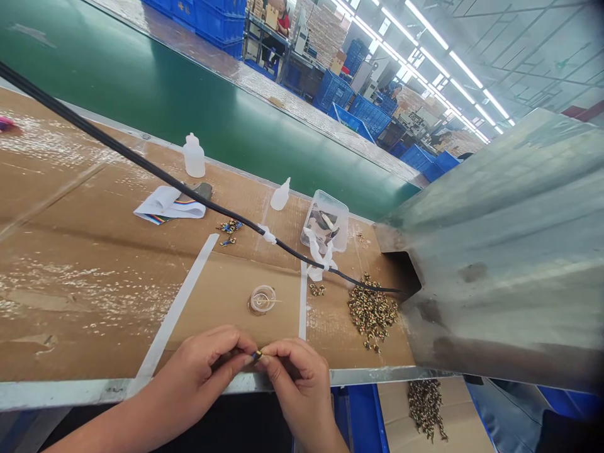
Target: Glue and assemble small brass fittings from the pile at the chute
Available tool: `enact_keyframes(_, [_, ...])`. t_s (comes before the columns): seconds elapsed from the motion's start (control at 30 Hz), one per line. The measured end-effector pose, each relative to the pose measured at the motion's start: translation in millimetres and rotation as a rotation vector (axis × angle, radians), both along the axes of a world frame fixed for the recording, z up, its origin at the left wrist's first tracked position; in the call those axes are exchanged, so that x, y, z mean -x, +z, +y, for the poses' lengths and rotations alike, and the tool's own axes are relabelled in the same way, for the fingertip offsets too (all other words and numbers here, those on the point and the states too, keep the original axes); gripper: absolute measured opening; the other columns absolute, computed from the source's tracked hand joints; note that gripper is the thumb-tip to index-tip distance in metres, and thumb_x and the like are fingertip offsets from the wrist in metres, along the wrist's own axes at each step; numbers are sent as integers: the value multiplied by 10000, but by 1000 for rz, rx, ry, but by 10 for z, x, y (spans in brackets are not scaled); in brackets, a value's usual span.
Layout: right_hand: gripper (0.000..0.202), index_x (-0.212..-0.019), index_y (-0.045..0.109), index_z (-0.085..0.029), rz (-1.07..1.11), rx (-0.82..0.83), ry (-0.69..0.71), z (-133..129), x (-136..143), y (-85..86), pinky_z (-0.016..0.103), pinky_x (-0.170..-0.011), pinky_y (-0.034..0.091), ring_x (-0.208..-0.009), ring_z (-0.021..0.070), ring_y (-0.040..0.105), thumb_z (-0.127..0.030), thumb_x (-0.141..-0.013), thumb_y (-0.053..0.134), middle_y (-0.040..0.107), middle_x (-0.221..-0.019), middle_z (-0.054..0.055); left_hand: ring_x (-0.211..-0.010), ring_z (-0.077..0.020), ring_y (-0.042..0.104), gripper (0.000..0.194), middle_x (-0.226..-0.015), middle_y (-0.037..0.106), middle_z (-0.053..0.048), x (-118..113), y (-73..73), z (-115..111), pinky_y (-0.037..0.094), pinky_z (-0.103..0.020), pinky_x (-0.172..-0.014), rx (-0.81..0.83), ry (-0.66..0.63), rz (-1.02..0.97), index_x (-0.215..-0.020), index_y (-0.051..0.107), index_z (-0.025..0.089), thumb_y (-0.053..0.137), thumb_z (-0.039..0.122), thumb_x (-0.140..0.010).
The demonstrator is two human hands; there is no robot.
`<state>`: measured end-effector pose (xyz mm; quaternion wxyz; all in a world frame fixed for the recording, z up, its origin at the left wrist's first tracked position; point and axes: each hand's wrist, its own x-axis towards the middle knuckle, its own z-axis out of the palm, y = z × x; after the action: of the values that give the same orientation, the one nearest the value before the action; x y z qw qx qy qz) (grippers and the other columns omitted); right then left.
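A small blue-and-yellow piece (257, 355) is pinched between both hands above the table's front edge; its exact kind is too small to make out. My left hand (207, 362) grips one end between thumb and forefinger. On the other end, the thumb and forefinger of my right hand (299, 371) are closed. Just beyond the hands stands a small round clear cup (262, 300) with a thin stick across its rim. A little heap of blue-and-gold pieces (229, 228) lies farther back. To the right is a large pile of dark-and-gold pieces (372, 311).
Black cables (141, 162) cross above the cardboard-covered table (85, 251). Two white bottles (194, 157), a folded striped cloth (172, 204) and a clear plastic box (337, 211) stand behind. A metal panel (509, 251) bounds the right; a green conveyor belt (189, 94) runs behind.
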<state>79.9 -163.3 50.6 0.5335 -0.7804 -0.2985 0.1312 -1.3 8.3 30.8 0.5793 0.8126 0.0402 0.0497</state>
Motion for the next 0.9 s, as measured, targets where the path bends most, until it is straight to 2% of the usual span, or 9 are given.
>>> enact_keyframes(0.23, [181, -954, 737, -246, -193, -150, -17, -26, 94, -87, 215, -759, 563, -817, 145, 706, -103, -881, 654, 740, -887, 22, -776, -125, 679, 137, -827, 714, 33, 10, -14, 30, 514, -172, -714, 6, 7, -49, -879, 669, 253, 542, 216, -917])
enact_keyframes(0.37, [248, -1042, 729, -274, -257, -159, 3, -46, 129, -127, 244, -822, 594, -906, 160, 716, -94, -888, 655, 731, -1006, 43, -847, -128, 700, 116, -901, 735, 33, 14, -21, 44, 538, -168, -775, 54, 26, -80, -901, 670, 260, 574, 196, -906])
enact_keyframes(0.57, [257, -1075, 719, -286, -300, -155, 0, -70, 144, -160, 249, -848, 602, -937, 161, 712, -112, -891, 668, 721, -1040, 43, -857, -132, 708, 126, -907, 737, 32, 13, -8, 36, 559, -172, -781, 90, 43, -111, -906, 675, 268, 588, 179, -896])
enact_keyframes(0.9, [271, -1075, 712, -266, -292, -145, 7, -86, 140, -174, 237, -873, 588, -961, 156, 704, -77, -888, 660, 713, -1059, 45, -834, -120, 700, 122, -878, 728, 37, -7, 8, 26, 546, -157, -775, 53, 40, -127, -887, 667, 260, 596, 160, -886])
